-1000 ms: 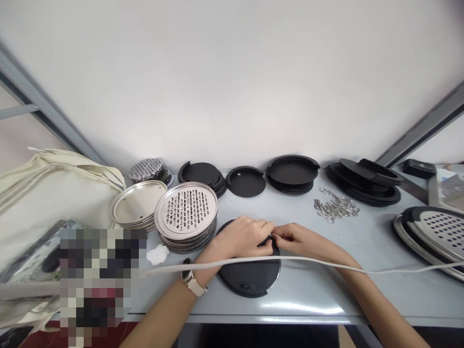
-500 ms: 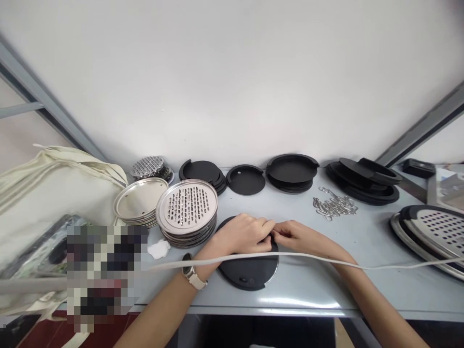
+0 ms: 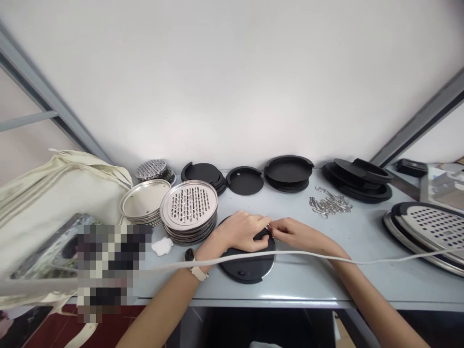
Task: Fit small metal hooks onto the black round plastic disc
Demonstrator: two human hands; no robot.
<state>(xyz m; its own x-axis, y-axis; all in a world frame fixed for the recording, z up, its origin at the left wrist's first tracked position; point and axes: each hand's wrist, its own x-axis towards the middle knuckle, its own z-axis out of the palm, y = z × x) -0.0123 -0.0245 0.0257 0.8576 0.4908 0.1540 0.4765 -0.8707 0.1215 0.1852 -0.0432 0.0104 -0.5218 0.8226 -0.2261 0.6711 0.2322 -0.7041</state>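
Observation:
A round black disc (image 3: 246, 267) with a raised rim and a shiny metal edge lies flat on the table in front of me. My left hand (image 3: 243, 232) rests across its far part, fingers curled and gripping its edge. My right hand (image 3: 292, 233) is closed in a pinch at the disc's far right edge, fingertips against those of my left. Between the fingertips shows a sliver of shiny metal, like a small wire clip; most of it is hidden. A heap of silver wire clips (image 3: 329, 204) lies beyond my right hand.
Left stand stacked metal grater discs (image 3: 189, 205), shallow metal plates (image 3: 145, 199) and a cream bag (image 3: 90, 188). Black discs (image 3: 244, 181) and black round holders (image 3: 289, 169) line the wall. More perforated discs (image 3: 437, 224) lie right. A pale cord (image 3: 300, 252) crosses over my forearms.
The view has shifted slightly. Both hands stay together at the disc's far edge, with only small finger movements; the metal sliver shows, is covered, then shows again.

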